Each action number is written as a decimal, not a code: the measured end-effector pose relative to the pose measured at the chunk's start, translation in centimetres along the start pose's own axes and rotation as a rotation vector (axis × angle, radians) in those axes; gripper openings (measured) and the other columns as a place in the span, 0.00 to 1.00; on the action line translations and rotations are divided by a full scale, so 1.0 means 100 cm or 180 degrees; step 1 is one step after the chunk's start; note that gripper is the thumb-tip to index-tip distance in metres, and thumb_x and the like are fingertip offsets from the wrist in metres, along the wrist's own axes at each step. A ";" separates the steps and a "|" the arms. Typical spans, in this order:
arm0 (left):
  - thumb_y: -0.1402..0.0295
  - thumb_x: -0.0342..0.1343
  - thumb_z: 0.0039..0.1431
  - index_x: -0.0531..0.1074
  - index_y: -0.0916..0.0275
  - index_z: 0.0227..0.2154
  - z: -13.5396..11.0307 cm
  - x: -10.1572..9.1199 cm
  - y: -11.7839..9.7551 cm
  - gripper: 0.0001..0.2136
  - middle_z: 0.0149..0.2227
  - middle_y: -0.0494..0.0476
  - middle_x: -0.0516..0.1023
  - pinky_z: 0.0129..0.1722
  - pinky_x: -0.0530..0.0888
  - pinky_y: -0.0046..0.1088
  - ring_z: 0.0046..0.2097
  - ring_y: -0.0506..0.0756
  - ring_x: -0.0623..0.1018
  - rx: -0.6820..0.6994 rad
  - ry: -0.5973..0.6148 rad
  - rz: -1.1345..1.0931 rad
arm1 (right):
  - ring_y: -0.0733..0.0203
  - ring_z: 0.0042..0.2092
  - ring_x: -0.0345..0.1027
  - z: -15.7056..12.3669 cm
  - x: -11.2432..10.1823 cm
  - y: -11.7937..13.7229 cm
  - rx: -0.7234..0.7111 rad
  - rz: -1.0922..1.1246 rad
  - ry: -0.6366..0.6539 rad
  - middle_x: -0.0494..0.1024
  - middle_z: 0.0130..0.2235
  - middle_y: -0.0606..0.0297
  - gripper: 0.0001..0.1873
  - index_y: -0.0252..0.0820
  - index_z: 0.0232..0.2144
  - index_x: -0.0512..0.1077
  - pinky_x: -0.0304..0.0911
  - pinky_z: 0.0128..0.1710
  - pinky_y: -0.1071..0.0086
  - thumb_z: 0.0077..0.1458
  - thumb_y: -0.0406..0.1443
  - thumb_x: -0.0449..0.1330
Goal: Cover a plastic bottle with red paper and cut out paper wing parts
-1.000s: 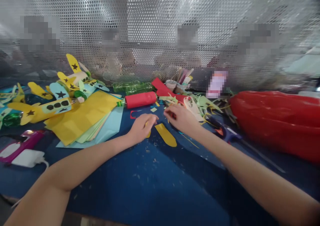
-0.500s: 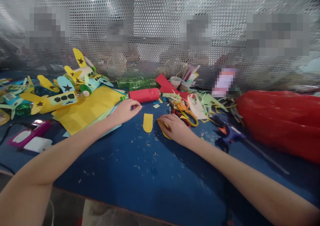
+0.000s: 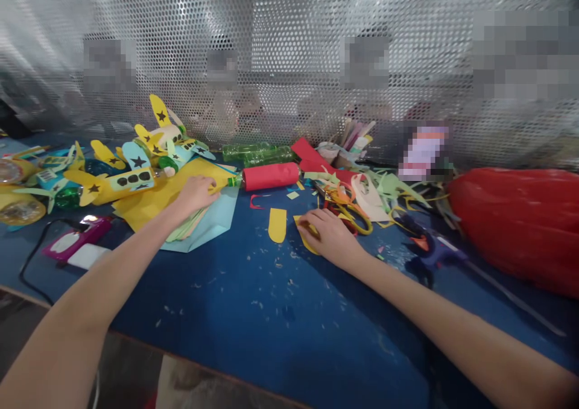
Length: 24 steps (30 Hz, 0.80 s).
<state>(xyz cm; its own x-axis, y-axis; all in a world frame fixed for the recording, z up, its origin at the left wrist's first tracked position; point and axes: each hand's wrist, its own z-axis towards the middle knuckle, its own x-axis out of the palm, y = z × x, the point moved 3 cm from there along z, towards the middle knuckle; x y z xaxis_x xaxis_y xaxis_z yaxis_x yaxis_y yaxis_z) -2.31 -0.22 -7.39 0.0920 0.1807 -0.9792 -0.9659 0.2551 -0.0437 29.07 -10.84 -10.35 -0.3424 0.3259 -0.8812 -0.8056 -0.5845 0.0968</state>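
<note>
My left hand is over a yellow paper sheet, its fingers loosely bent and apart. Under that sheet lie light blue paper and pale green strips. My right hand is closed on a rounded yellow paper piece at the table surface, its fingers covering much of it. A similar yellow paper cutout lies flat between the hands. Beyond them is a bottle wrapped in red paper, lying on its side, with its green neck pointing left.
Paper-decorated bottle planes crowd the left. Scissors, paper scraps and a blue glue gun lie at right, beside a red plastic bag. A purple device with a cable sits front left. Green bottles lie behind.
My left hand has moved left, from near the red-wrapped bottle to over the yellow sheet, uncovering a thin red scrap. My right hand stays on its yellow piece. The view has shifted slightly left.
</note>
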 end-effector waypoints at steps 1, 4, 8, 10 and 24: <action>0.64 0.56 0.57 0.74 0.66 0.42 0.001 0.002 0.001 0.13 0.43 0.66 0.77 0.51 0.67 0.41 0.47 0.63 0.75 0.0007 0.0001 -0.0005 | 0.53 0.40 0.69 0.000 0.000 0.000 0.0015 0.0029 0.0004 0.77 0.38 0.55 0.13 0.39 0.36 0.73 0.66 0.45 0.56 0.62 0.38 0.51; 0.64 0.54 0.58 0.73 0.64 0.42 0.003 0.002 0.005 0.12 0.44 0.64 0.77 0.52 0.66 0.41 0.48 0.63 0.74 0.0031 0.0036 -0.0049 | 0.51 0.45 0.69 -0.001 0.001 -0.001 0.0066 0.0034 0.0029 0.77 0.42 0.53 0.15 0.38 0.41 0.74 0.65 0.49 0.54 0.63 0.39 0.49; 0.61 0.56 0.55 0.73 0.61 0.41 0.007 -0.001 0.015 0.13 0.43 0.62 0.78 0.50 0.67 0.39 0.48 0.63 0.74 0.0027 0.0303 -0.0150 | 0.49 0.48 0.68 -0.002 0.002 -0.001 0.0137 0.0018 -0.0020 0.76 0.47 0.52 0.19 0.40 0.46 0.73 0.64 0.51 0.51 0.64 0.41 0.47; 0.60 0.57 0.52 0.73 0.60 0.41 0.010 -0.003 0.019 0.15 0.44 0.62 0.78 0.48 0.68 0.37 0.48 0.63 0.75 0.0021 0.0494 -0.0211 | 0.48 0.49 0.68 -0.002 0.002 -0.001 0.0166 0.0066 -0.0054 0.75 0.47 0.52 0.19 0.41 0.48 0.72 0.64 0.51 0.50 0.64 0.41 0.47; 0.56 0.59 0.50 0.71 0.62 0.48 0.023 -0.019 0.018 0.24 0.52 0.68 0.73 0.45 0.69 0.34 0.49 0.64 0.74 -0.0160 0.1077 -0.0258 | 0.50 0.49 0.67 -0.003 0.003 -0.002 0.0170 0.0202 -0.0075 0.75 0.47 0.52 0.15 0.39 0.44 0.72 0.64 0.52 0.52 0.64 0.39 0.48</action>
<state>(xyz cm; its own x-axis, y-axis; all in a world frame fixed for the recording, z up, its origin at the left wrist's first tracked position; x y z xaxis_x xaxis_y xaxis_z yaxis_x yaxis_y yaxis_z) -3.62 2.12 -5.18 0.0917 -0.1654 -0.9820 -0.9702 0.2072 -0.1255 29.22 -10.87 -10.82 -0.4043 0.3072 -0.8615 -0.8064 -0.5643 0.1772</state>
